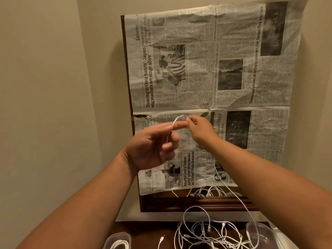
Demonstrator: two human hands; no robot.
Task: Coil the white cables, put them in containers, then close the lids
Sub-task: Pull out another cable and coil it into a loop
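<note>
Both hands, left hand (152, 146) and right hand (199, 129), pinch a limp, light white cable (177, 120); grip it near the end loop.

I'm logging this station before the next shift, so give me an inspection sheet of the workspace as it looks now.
Surface: dark wooden table, only its far strip in view.
Job's things: clear container at lower left with a coiled white cable inside; a second clear container at lower right.
Clutter: nothing seen.
Grippers: left hand and right hand raised, both pinching one white cable.
Cables: tangled pile of white cables on the table; the held one trails down to it.
Surroundings: newspaper covering a dark wooden frame; beige wall.
</note>
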